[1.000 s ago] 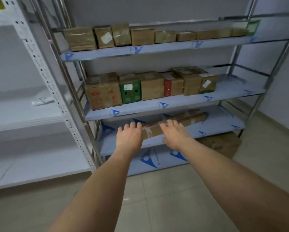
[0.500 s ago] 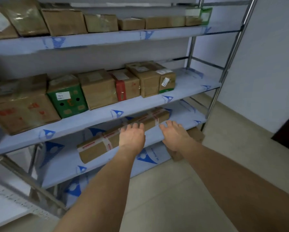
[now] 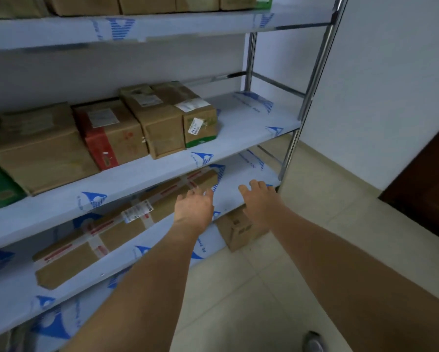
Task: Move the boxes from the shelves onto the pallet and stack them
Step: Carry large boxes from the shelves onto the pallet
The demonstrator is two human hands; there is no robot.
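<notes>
A long flat cardboard box (image 3: 106, 240) with red-printed tape lies along the lower shelf (image 3: 241, 184). My left hand (image 3: 194, 208) reaches out with straight fingers beside the box's right end; whether it touches is unclear. My right hand (image 3: 260, 199) hovers palm down over the bare right end of that shelf, holding nothing. Several cardboard boxes stand on the middle shelf (image 3: 241, 128), among them a red-banded box (image 3: 111, 134) and a green-edged box (image 3: 200, 123). A small brown box (image 3: 238, 231) sits on the floor under the lower shelf. No pallet is in view.
More boxes line the top shelf (image 3: 162, 24). A chrome upright (image 3: 307, 97) marks the rack's right front corner. Right of it are a white wall (image 3: 391, 85), a dark door (image 3: 426, 189) and tiled floor (image 3: 264, 301). A shoe tip (image 3: 313, 341) shows at the bottom.
The view has moved closer and to the right along the rack. Both hands now reach toward the right end of the lower shelf, past the long box's middle.
</notes>
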